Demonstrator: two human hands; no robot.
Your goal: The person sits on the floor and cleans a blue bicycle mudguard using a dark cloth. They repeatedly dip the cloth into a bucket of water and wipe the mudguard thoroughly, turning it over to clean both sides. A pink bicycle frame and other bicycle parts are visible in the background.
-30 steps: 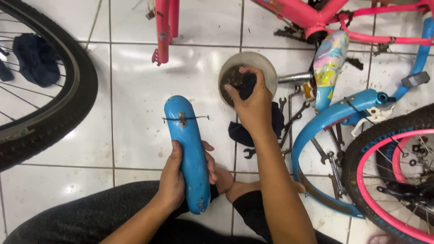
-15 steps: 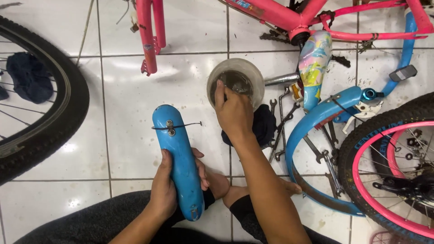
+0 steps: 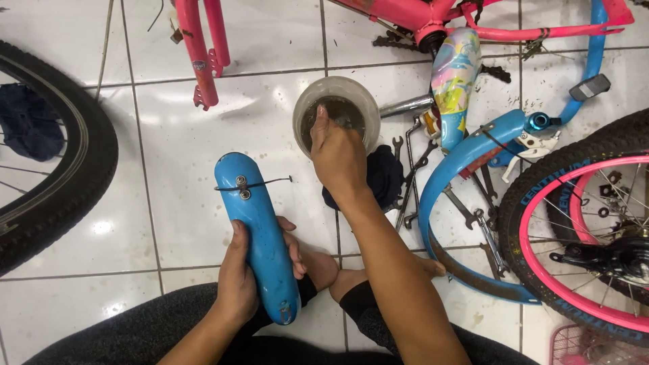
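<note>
White glazed floor tiles (image 3: 155, 135) with dark grout lines carry everything, and we're looking down over a seated person's dark-trousered legs. Far left, a black rubber bicycle tyre (image 3: 74, 176) curves past a crumpled navy cloth (image 3: 27, 122). A pink steel fork (image 3: 199, 54) stands up top.

Now the action: the left hand (image 3: 240, 277) is wrapped round the lower half of a glossy sky-blue plastic mudguard (image 3: 260, 236), thumb on one side, fingers (image 3: 289, 247) curling round the other, a firm clasp. That guard stands nearly upright between the knees, its rounded top with two small bolts and a thin wire stay (image 3: 260, 182) well clear of the grip.

Move right and the right hand (image 3: 338, 159) is stretched out over a round, translucent plastic bowl (image 3: 304, 108) of murky dark liquid, fingertips dipping at its inner edge. Whether they pinch anything I cannot tell; the knuckles hide it. A dark rag (image 3: 385, 179) lies just beside the wrist.

By my reading this is a dip-and-wipe stage: wetting fingers or fetching something from the bowl, with the mudguard waiting. Next would call for bringing that hand back across to the guard, kept steady by the left.

Further right, scattered grey spanners (image 3: 412, 182), a long curved blue mudguard (image 3: 460, 176), and a pink-rimmed wheel (image 3: 581, 250).
</note>
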